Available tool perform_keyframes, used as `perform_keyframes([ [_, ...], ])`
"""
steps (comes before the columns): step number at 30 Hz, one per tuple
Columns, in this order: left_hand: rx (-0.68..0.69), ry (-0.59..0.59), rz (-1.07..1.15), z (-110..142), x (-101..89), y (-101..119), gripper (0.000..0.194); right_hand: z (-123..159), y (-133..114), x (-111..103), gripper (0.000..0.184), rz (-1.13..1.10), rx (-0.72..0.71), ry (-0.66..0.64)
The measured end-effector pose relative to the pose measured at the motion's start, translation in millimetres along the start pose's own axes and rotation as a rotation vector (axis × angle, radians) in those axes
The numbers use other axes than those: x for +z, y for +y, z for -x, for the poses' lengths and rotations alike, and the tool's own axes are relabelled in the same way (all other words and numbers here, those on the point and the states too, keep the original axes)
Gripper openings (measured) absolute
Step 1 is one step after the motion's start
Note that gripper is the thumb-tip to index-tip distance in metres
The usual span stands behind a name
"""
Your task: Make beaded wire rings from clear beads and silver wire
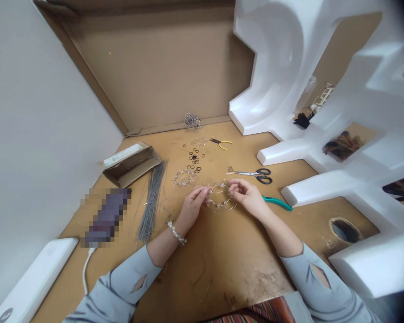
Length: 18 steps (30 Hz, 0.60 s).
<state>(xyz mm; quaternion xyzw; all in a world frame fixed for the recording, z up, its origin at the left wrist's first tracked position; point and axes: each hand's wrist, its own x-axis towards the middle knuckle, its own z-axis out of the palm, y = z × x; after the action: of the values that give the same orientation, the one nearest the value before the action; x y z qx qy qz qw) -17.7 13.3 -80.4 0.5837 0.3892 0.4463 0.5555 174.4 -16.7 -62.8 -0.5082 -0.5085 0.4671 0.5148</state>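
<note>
Between my two hands is a ring of thin wire with clear beads (226, 203), with loose wire ends curling around it. My left hand (193, 204) pinches its left side, fingers closed. On the upper right, my right hand (244, 193) grips the same wire ring between thumb and fingers. Another beaded wire ring (185, 178) lies on the table just beyond my left hand. Green-handled pliers (278, 202) rest beside my right wrist, partly hidden by it. Scissors with black handles (256, 174) lie a little beyond my right hand.
A bundle of straight grey wires (151, 202) lies left, near an open cardboard box (131, 163). Small dark rings (194, 159), yellow-handled pliers (222, 143) and a wire tangle (191, 120) are farther back. White foam pieces (303, 184) stand right; a power strip (37, 282) is left.
</note>
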Motion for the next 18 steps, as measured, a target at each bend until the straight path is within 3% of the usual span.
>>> perform_keyframes([
  [6, 0.058, -0.022, -0.078, 0.4, -0.9, -0.5, 0.032, 2.8, -5.9, 1.8, 0.036, -0.015, -0.018, 0.105],
  [11, 0.070, -0.028, -0.076, 0.6, 0.4, -0.2, 0.026, 2.0, -4.8, 0.9, 0.033, -0.059, -0.129, 0.180],
  [18, 0.081, -0.044, -0.045, 2.0, 3.7, 1.7, 0.020, 9.8, -7.1, 5.2, 0.026, 0.132, -0.235, 0.154],
])
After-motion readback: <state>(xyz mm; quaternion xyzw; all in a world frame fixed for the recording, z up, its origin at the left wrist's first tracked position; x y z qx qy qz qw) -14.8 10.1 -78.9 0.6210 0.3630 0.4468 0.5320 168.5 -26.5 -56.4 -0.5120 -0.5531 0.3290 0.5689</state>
